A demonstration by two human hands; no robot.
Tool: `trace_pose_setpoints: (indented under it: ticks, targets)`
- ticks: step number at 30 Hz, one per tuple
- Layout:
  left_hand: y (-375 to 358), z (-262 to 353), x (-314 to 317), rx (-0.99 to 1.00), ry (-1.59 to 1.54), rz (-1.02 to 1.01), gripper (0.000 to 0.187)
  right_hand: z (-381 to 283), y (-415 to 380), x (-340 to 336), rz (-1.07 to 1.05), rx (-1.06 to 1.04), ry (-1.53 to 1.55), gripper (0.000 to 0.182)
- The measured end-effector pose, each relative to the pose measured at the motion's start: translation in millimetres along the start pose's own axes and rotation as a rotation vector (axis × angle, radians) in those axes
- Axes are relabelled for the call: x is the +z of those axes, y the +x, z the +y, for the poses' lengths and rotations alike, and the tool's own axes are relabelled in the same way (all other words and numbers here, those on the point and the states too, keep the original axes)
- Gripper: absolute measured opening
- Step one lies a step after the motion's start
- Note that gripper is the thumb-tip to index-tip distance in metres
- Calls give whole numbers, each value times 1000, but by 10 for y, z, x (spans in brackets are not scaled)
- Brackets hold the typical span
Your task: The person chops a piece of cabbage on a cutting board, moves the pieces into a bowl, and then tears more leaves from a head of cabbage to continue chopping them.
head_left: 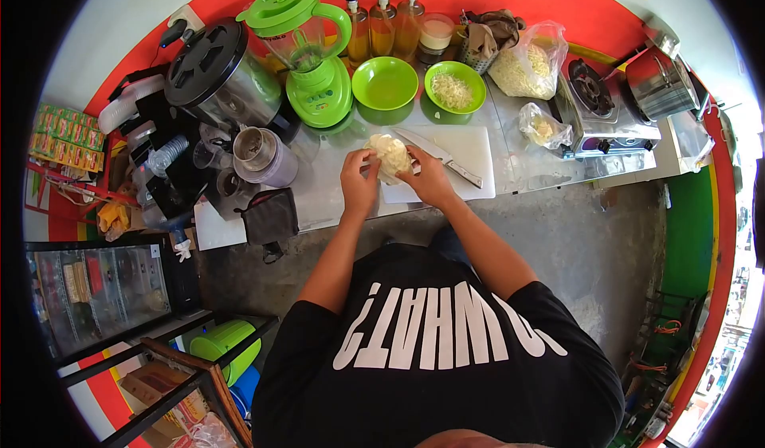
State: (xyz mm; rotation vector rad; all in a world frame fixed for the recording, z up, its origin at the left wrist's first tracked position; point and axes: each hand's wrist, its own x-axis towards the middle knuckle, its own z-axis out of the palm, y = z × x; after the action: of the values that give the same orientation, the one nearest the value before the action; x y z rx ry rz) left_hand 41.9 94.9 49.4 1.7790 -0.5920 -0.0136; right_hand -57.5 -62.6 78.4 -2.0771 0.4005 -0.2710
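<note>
A pale, rounded head of what looks like cabbage is held between my two hands, over the left edge of a white cutting board. My left hand grips its left side with bent fingers. On its right side, the fingers of my right hand press against it. A knife lies slantwise on the board, its handle toward me and its blade reaching up behind the cabbage. Behind the board stands a green bowl with pale shreds, beside another green bowl.
A green blender and a large steel pot with a black lid stand left. Pump bottles line the back. To the right are a bag of pale shreds, a smaller bag and a gas stove.
</note>
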Motion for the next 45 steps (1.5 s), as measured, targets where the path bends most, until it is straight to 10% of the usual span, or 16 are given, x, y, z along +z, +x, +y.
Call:
trace_pose_setpoints:
  ticks: [31, 45]
  targets:
    - [233, 377, -92, 258, 322, -236, 12, -318, -17, -30, -33, -161, -223, 58]
    - [298, 92, 43, 192, 190, -224, 24, 86, 124, -66, 123, -163, -52, 15]
